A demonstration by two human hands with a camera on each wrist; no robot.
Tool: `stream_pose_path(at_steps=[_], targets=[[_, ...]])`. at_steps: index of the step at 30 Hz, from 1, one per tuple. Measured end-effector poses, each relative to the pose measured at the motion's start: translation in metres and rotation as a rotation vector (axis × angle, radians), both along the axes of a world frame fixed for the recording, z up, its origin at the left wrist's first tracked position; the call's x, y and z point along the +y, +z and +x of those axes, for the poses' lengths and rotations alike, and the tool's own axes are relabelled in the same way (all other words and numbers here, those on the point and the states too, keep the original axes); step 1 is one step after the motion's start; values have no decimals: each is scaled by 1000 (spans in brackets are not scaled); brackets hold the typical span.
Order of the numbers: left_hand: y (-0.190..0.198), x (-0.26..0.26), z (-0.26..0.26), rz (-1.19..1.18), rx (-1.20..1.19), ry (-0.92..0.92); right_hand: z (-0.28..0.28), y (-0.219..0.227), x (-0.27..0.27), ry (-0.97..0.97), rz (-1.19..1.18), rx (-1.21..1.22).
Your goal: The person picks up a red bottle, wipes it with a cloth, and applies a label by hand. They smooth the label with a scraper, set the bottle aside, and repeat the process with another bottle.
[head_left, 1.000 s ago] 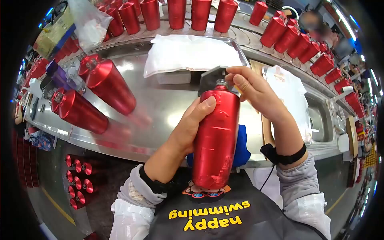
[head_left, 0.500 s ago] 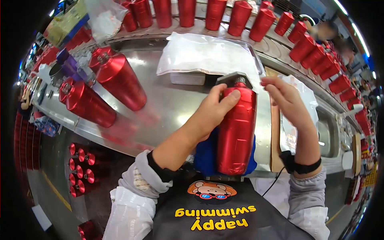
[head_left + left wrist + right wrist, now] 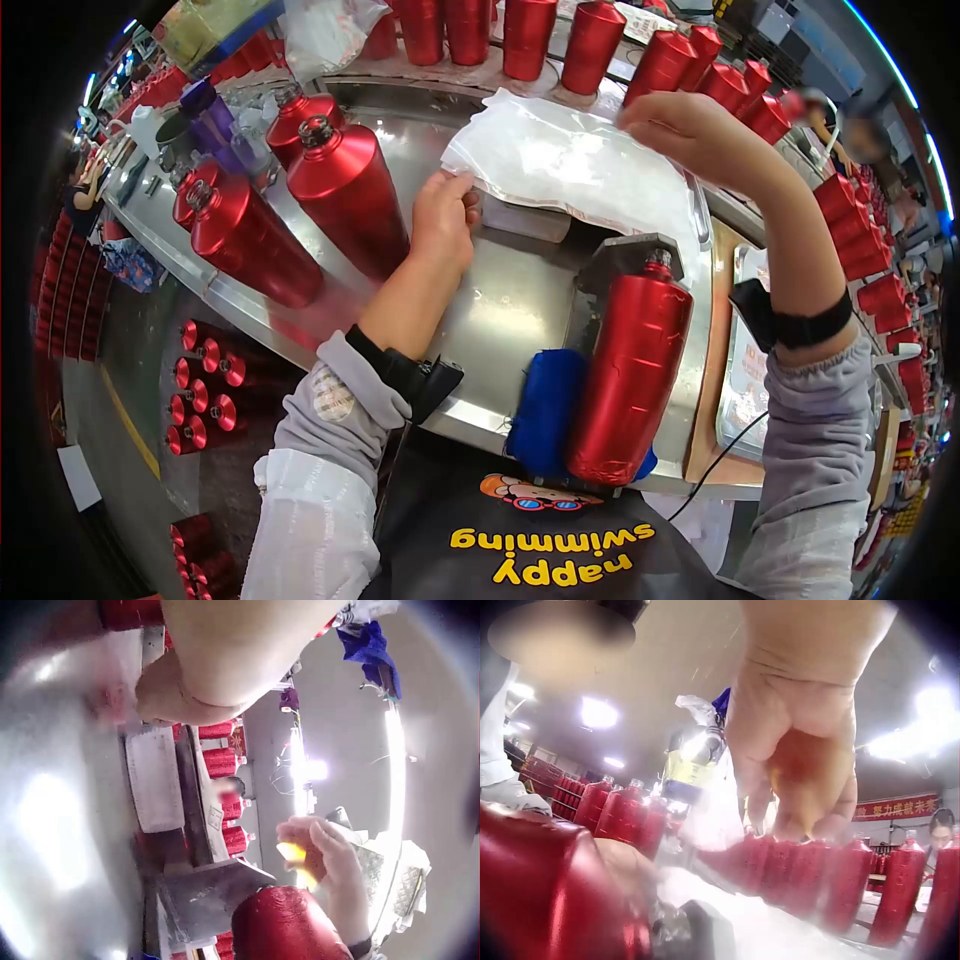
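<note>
My left hand (image 3: 443,220) is at the near left corner of a white sheet (image 3: 560,150), thumb and curled fingers pinching its edge. Over the sheet's far right part, my right hand (image 3: 700,135) is raised with fingers bent downward. A blurred yellow patch (image 3: 802,769) shows among those fingers in the right wrist view. Neither hand touches the red bottle (image 3: 635,370) in front of me. It leans on a blue cloth (image 3: 545,410), its threaded neck against a dark angular plate (image 3: 610,260).
Several red bottles (image 3: 345,185) stand on the steel table (image 3: 490,330) at left, and a row of them (image 3: 528,40) lines the far side. A white box (image 3: 525,218) sits under the sheet. At right lies a brown board (image 3: 715,370). More bottles (image 3: 195,435) stand low at left.
My left hand has let go of the red bottle and moved left to the sheet. The bottle now rests on the blue cloth. My right hand has moved away from its neck, over the sheet.
</note>
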State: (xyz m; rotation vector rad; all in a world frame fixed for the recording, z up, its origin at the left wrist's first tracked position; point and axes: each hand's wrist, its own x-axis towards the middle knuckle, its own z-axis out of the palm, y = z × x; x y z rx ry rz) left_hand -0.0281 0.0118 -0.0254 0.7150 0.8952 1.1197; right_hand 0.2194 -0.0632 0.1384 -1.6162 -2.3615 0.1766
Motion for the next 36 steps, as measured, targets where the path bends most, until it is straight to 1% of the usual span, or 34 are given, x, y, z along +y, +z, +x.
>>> stream_pose_path(at_steps=[2, 3, 4, 5, 6, 7, 9, 12, 15, 16, 18, 19, 21, 24, 27, 28, 29, 30, 32, 33, 34, 36], targets=[[-5, 7, 1, 145, -24, -58, -15, 0, 28, 115, -40, -52], [-3, 8, 2, 195, -21, -84, -34, 0, 38, 21, -113, -33], [1, 9, 5, 244, -20, -109, -46, 0, 53, 75, -110, -149], [5, 8, 8, 295, -20, -134, -63, 3, 60, 64, -137, -251], [13, 5, 13, 320, -32, -132, -72, -3, 75, 62, -180, -330], [22, 0, 18, 346, -44, -128, -80, -6, 78, -40, -261, -225], [28, 0, 21, 388, -43, -138, -89, -11, 91, -77, -302, -290], [26, 2, 17, 417, 3, -190, -75, -13, 88, -168, -344, 38], [11, 11, 9, 363, 88, -118, -51, -6, 66, -316, -337, 125], [12, 10, 6, 312, 89, -102, -25, -15, 61, -194, -248, 62], [14, 3, 1, 207, 87, -75, 13, -18, 37, -242, -232, 163], [12, 3, -1, 175, 98, -69, 20, -15, 16, -413, -299, 329], [6, 5, -6, 112, 124, -60, 45, -17, -20, -635, -246, 393], [0, 7, -11, 46, 98, -80, 111, -43, -52, -636, -258, -244], [4, 2, -11, -12, 70, -70, 134, -68, -62, -724, -170, -556], [10, -1, -11, -37, 68, -55, 105, -50, -53, -607, -268, -588], [11, -4, -10, -64, 68, -37, 86, -51, -39, -580, -226, -470], [0, 2, -13, -57, 47, -84, 66, -53, -25, -554, -184, -352], [3, -3, -12, -69, 50, -95, 16, -45, 1, -581, -338, -383], [6, -6, -12, -75, 52, -100, -10, -35, 3, -533, -384, -352], [8, -9, -14, -73, 59, -109, -20, -46, 17, -545, -402, -413], [11, -16, -20, -75, 73, -124, -24, -51, 25, -461, -421, -433]])
